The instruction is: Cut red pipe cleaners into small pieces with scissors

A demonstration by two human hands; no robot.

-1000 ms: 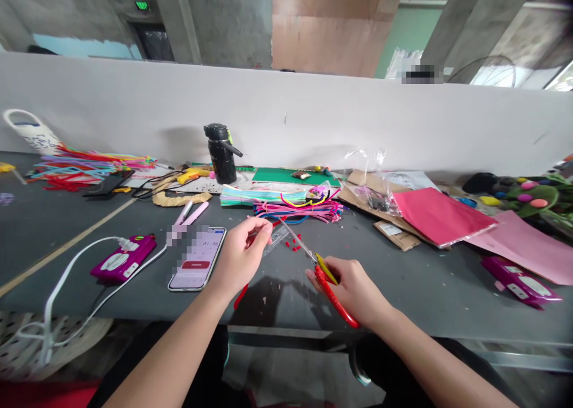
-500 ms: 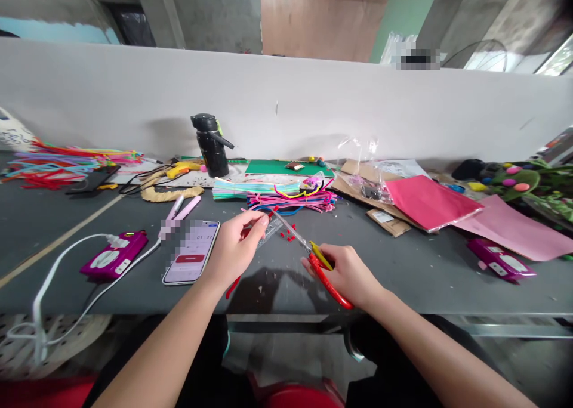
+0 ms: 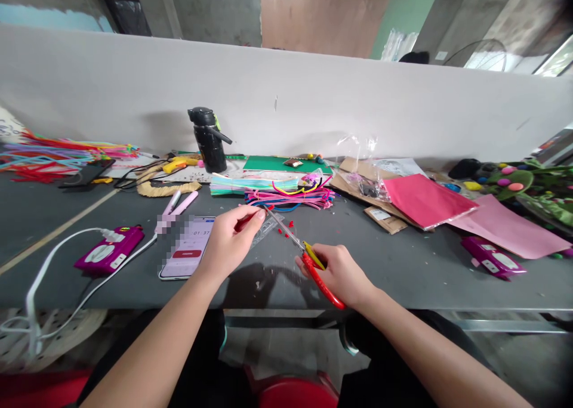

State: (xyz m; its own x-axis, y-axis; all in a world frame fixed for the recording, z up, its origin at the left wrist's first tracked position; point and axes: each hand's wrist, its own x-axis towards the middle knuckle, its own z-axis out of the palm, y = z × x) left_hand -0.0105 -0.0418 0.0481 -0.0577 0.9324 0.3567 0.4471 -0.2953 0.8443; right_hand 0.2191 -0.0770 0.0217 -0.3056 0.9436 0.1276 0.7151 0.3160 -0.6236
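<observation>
Pinching a fuzzy red strip, the person's left hand is closed just right of a pale-edged smartphone on the grey bench. Farther right of the phone, the right hand curls around a red-and-yellow-handled tool; how far the tool opens cannot be told. A slim silvery length, blade or separate piece, slants toward the left fingertips. Since a second ago, the red tail below the left wrist has left view, suggesting the strip is being repositioned. The phone's timer reads 01:37, up from 01:36; no brand is legible.
</observation>
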